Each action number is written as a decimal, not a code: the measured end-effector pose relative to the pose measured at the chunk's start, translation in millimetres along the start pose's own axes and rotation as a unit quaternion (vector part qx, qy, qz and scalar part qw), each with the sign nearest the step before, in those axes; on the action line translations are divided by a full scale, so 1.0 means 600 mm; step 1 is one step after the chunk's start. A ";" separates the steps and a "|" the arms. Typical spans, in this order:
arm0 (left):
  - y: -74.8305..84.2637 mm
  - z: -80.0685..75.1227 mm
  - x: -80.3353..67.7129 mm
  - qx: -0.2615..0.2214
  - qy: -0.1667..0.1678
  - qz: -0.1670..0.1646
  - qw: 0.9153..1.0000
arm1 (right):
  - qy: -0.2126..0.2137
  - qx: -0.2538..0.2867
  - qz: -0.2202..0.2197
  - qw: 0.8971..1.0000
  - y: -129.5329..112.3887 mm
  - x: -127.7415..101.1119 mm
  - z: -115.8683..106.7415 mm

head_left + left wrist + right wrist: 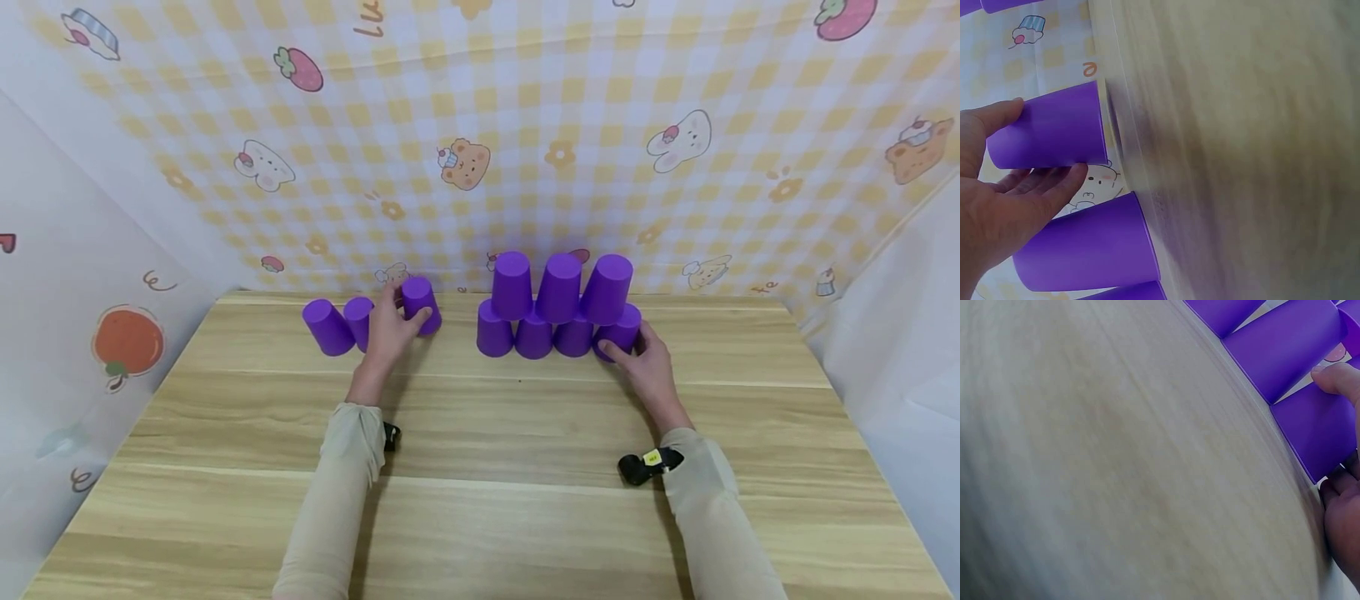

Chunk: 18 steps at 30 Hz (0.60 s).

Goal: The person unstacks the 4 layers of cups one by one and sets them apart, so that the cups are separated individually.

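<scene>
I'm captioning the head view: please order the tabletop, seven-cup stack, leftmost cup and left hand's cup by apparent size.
1. Tabletop
2. Seven-cup stack
3. Leftmost cup and the cup in the left hand: too alike to rank.

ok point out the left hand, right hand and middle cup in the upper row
Left hand (390, 329): head view, back of hand.
Right hand (654, 368): head view, back of hand.
Middle upper-row cup (559, 293): head view, side wall.

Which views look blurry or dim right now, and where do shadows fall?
Head: bright, fairly sharp, shadows beside both sleeves on the tabletop; left wrist: dimmer, tabletop blurry, soft shadows near the purple cup in the left hand; right wrist: dim too, tabletop blurry, darkest lower left.
</scene>
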<state>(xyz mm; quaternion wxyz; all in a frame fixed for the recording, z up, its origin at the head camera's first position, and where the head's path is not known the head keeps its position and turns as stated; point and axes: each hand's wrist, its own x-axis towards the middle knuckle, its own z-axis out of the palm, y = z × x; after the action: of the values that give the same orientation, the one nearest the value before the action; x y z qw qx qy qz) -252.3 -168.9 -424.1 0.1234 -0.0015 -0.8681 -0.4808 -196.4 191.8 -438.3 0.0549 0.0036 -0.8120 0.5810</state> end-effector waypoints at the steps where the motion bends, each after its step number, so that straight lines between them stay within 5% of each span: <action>1: -0.001 0.000 0.000 0.006 0.000 0.001 1.000 | 0.000 0.000 0.000 1.000 0.000 0.000 0.000; 12: -0.008 -0.004 -0.001 0.024 -0.022 -0.028 0.999 | 0.001 0.001 -0.002 1.000 0.003 0.000 0.001; 18: -0.010 -0.006 -0.001 0.037 -0.030 -0.024 0.999 | 0.004 0.004 -0.001 1.000 0.041 0.016 0.002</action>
<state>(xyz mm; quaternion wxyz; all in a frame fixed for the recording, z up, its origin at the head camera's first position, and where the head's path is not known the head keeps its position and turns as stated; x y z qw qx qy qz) -251.7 -174.8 -427.3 0.0855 0.0093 -0.8885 -0.4507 -207.8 199.5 -461.0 0.0587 0.0027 -0.8092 0.5845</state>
